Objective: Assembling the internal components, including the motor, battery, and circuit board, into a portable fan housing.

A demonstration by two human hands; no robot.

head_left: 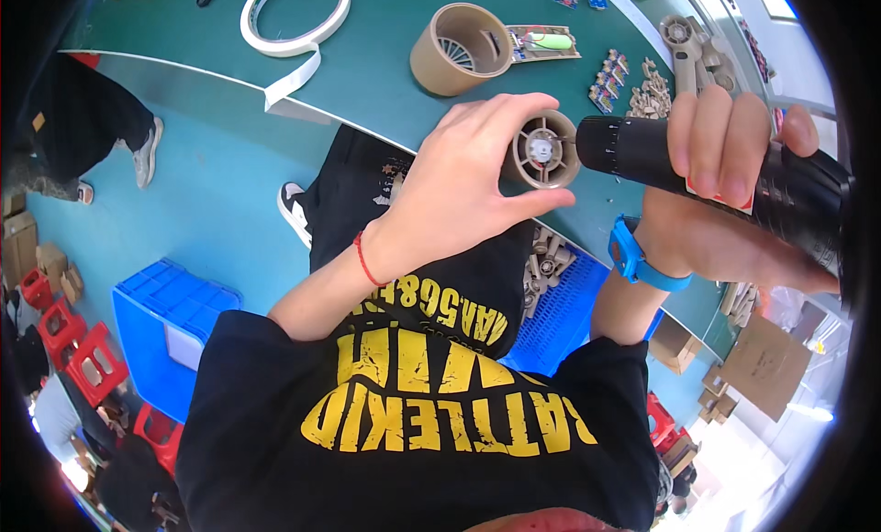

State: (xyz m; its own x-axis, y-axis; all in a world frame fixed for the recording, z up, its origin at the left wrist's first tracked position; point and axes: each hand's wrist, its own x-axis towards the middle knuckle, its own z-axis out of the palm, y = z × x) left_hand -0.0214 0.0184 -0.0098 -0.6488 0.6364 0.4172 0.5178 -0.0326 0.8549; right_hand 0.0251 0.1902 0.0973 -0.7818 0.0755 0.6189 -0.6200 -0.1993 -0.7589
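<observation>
Left hand (450,188) gripping beige round part (543,151), right hand (725,197) – black driver (734,170)

motor housing (543,150) left of screwdriver (725,174)

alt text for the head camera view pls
Seen from above, a person's left hand holds a small round beige fan housing while the right hand presses a black electric screwdriver to it. A green worktable beyond holds tape rolls and beige parts.

I see a small round beige motor housing (543,150), open face toward me with spokes and a metal hub. A black electric screwdriver (707,170) lies level, tip touching its right rim.
</observation>
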